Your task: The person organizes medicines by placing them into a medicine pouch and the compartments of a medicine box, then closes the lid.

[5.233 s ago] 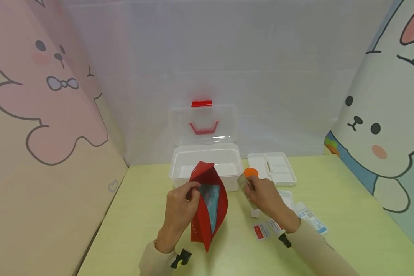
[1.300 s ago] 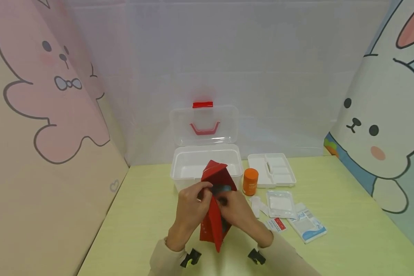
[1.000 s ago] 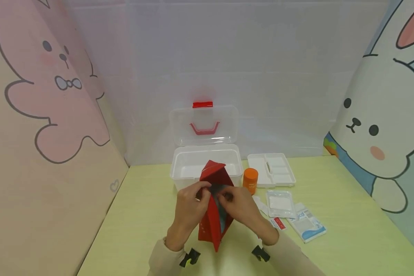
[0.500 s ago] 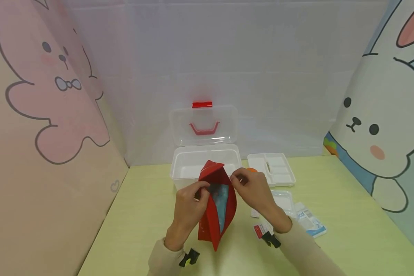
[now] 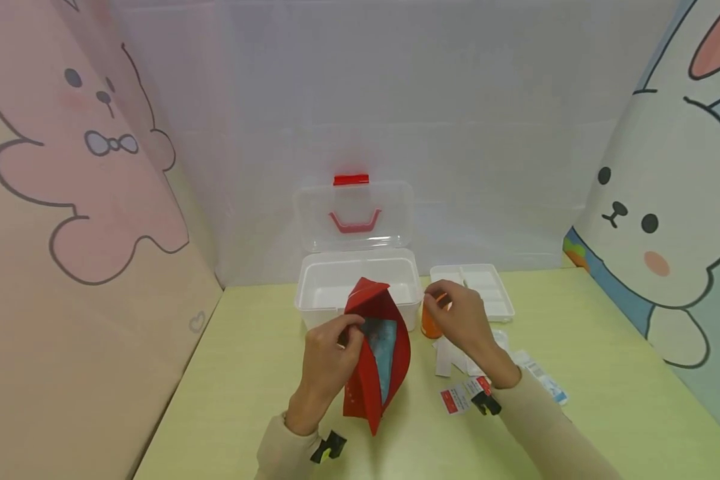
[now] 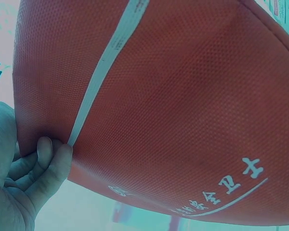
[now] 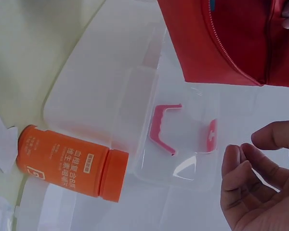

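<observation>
My left hand (image 5: 329, 357) pinches the edge of a red fabric zip pouch (image 5: 365, 390), holding it upright over the table with its mouth agape. Inside the pouch a light-blue packet (image 5: 384, 353) shows. In the left wrist view, thumb and fingers grip the edge of the pouch (image 6: 173, 106) beside a white strip. My right hand (image 5: 465, 320) is in the air to the right of the pouch, fingers loosely curled and nothing between them. It overlaps an orange bottle (image 5: 430, 325) in the head view; in the right wrist view the bottle (image 7: 67, 161) is apart from the fingers.
Behind the pouch stands a white box (image 5: 310, 308) with its clear lid (image 5: 312, 220) raised. A white compartment tray (image 5: 495, 293) lies to its right. Small red-and-white packets (image 5: 455, 400), white pieces (image 5: 443, 360) and a blue-and-white pack (image 5: 549, 385) lie front right.
Earlier my right hand held a small beige packet, then reached into the pouch. It has since come out, holding nothing, and moved right toward the bottle. My left hand keeps its grip.
</observation>
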Available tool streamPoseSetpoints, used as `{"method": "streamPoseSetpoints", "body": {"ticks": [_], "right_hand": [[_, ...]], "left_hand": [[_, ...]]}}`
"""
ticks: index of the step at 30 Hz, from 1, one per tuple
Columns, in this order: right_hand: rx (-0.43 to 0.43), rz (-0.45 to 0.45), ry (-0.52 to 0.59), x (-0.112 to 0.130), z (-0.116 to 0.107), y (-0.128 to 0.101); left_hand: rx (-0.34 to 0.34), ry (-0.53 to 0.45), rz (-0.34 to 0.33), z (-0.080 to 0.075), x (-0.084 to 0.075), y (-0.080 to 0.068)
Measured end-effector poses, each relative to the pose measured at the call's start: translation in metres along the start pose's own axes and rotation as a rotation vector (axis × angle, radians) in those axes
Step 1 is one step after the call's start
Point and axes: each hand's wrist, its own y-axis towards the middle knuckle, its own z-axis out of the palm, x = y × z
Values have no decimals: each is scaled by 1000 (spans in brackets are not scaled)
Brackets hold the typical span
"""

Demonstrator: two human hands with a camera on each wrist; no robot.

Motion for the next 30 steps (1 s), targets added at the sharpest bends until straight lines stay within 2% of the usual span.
{"method": "streamPoseSetpoints", "body": {"ticks": [3, 6, 14, 18, 23, 30], "right_hand": [[-15, -1, -7, -10, 1, 2], [6, 15, -24, -19, 1, 5], [211, 86, -79, -42, 4, 10], [279, 91, -87, -59, 13, 7], [305, 88, -95, -78, 24, -2], [332, 107, -72, -86, 34, -4]], "left_hand": [[4, -4, -6, 0, 0, 0], [5, -3, -5, 0, 1, 0], [9, 4, -5, 0, 2, 0], [15, 5, -20, 0, 1, -2], [16, 9, -27, 0, 1, -3], [15, 9, -28, 0, 1, -3]]}}
